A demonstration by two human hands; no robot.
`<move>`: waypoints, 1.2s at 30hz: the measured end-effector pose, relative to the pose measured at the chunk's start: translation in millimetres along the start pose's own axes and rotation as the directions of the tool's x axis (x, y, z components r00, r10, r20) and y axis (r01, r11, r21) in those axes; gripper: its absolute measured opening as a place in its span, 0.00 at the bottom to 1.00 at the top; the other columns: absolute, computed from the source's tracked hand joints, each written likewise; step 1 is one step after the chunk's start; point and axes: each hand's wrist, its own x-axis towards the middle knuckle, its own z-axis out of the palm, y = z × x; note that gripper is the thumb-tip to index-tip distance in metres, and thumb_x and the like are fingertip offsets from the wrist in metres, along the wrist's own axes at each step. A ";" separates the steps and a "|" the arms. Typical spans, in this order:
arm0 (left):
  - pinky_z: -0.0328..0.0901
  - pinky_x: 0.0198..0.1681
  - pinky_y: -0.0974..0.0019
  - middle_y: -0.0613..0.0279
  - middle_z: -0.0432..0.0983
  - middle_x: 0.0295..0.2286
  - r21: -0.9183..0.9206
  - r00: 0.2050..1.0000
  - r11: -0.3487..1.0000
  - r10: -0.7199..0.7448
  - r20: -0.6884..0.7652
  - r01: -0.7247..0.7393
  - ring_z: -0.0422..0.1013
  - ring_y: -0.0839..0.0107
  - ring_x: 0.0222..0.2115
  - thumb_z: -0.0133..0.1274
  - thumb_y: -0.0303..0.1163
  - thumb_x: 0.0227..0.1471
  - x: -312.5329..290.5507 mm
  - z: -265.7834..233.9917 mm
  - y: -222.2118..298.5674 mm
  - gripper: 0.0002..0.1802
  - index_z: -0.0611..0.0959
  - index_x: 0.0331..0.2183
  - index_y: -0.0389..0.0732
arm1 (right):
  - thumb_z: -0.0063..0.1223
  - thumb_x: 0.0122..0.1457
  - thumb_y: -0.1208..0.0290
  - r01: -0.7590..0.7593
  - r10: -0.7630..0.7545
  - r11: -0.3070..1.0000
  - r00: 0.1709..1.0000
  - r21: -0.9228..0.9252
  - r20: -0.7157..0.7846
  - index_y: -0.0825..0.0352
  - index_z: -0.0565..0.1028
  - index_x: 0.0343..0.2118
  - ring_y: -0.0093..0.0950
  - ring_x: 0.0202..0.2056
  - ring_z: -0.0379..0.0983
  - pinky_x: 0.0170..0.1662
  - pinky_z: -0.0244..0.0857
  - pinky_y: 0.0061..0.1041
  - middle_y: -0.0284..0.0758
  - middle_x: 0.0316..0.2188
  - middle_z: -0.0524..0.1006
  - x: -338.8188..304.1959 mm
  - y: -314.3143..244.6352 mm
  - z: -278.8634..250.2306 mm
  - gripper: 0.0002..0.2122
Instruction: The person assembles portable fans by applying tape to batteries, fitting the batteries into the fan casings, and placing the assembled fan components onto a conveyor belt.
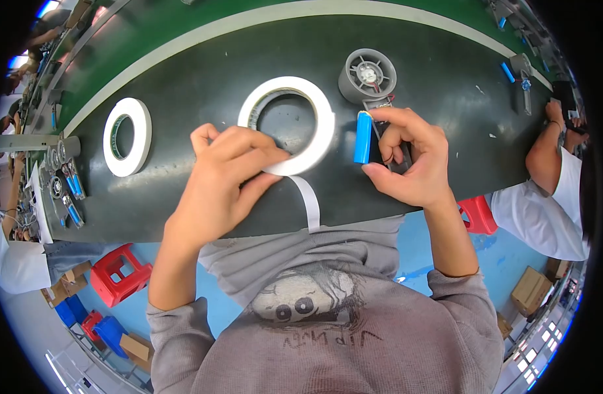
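My left hand [226,177] pinches the near edge of a white tape roll [322,125], which lies over the dark table in front of me. From that roll a loose strip of tape [307,200] hangs down toward the table's near edge. Between the thumb and index finger of my right hand [413,154] is a blue cylindrical battery cell [363,138], held by its ends. Just beyond that hand stands a grey round fan housing [368,75] with spokes inside. Dark and grey parts attached to the housing run under my right hand and are partly hidden.
A second white tape roll [141,138] lies on the table [196,85] at left. More fan units and blue cells [71,180] sit at the far left, others at the far right [526,85]. Co-workers sit at both sides. Red stools [121,274] stand on the blue floor.
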 end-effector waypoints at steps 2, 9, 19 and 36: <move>0.51 0.47 0.58 0.70 0.77 0.36 -0.046 0.999 0.998 0.032 0.022 -0.031 0.72 0.71 0.38 0.65 0.25 0.49 0.7 4.4 2.9 0.13 0.87 0.39 0.45 | 0.70 0.40 0.75 0.029 -0.029 1.000 0.999 0.001 0.014 0.72 0.79 0.50 0.14 0.21 0.60 0.27 0.52 0.16 0.25 0.19 0.70 1.6 0.6 -0.4 0.28; 0.51 0.46 0.58 0.69 0.77 0.36 -0.116 0.997 0.990 0.074 -0.009 -0.074 0.72 0.70 0.38 0.65 0.26 0.48 7.0 16.6 4.8 0.13 0.87 0.39 0.44 | 0.73 0.36 0.72 -0.033 0.034 0.999 0.999 -0.013 0.016 0.65 0.81 0.47 0.16 0.20 0.60 0.28 0.56 0.18 0.23 0.16 0.71 4.0 2.5 -0.5 0.28; 0.52 0.42 0.57 0.69 0.77 0.32 0.116 0.986 0.993 0.025 -0.162 -0.006 0.74 0.68 0.33 0.69 0.27 0.39 -38.2 58.8 56.5 0.21 0.87 0.40 0.43 | 0.66 0.41 0.78 -0.170 0.150 0.982 0.965 -0.078 -0.215 0.74 0.75 0.50 0.11 0.22 0.61 0.28 0.53 0.12 0.23 0.17 0.67 2.5 -2.8 1.7 0.28; 0.69 0.32 0.61 0.53 0.80 0.31 -0.274 0.972 0.948 0.108 -0.210 -0.164 0.71 0.64 0.25 0.74 0.40 0.42 138.0 64.7 -10.6 0.30 0.85 0.46 0.35 | 0.67 0.32 0.67 0.177 -0.053 0.908 0.947 -0.379 0.316 0.66 0.80 0.39 0.24 0.19 0.63 0.40 0.58 0.28 0.26 0.19 0.72 21.0 -31.7 -43.1 0.25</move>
